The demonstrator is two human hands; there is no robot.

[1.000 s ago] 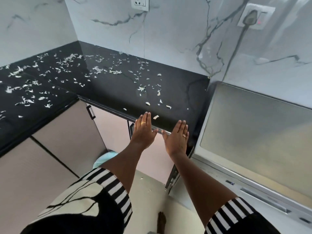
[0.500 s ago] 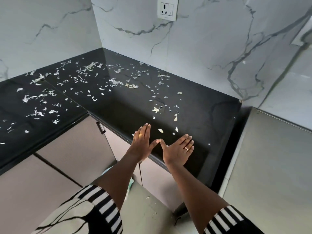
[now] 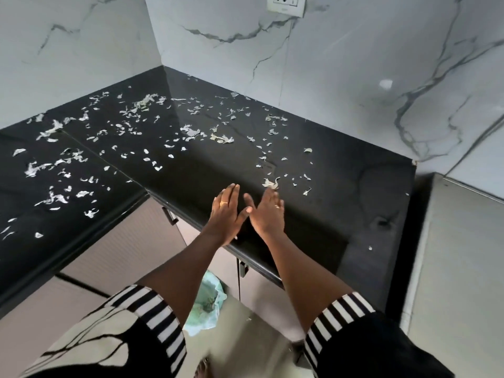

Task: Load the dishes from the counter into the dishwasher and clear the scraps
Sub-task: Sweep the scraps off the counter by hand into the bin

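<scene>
Pale vegetable scraps (image 3: pixel 191 132) lie scattered over the black L-shaped counter (image 3: pixel 341 192), thickest toward the left and back. My left hand (image 3: pixel 225 211) and my right hand (image 3: pixel 267 211) are flat on the counter side by side near its front edge, fingers straight, thumbs nearly touching, holding nothing. The fingertips of my right hand are at a clump of scraps (image 3: pixel 270 183). No dishes show on the counter. The steel top of the dishwasher (image 3: pixel 458 255) stands at the right.
A bin lined with a green bag (image 3: pixel 208 304) holding scraps sits on the floor below my arms. Beige cabinet doors (image 3: pixel 122 241) run under the counter. A wall socket (image 3: pixel 286 5) sits on the marble wall.
Both hands have slid forward from the counter's front edge onto its surface, toward the scraps. The view has swung left, and the dishwasher has slid toward the right edge.
</scene>
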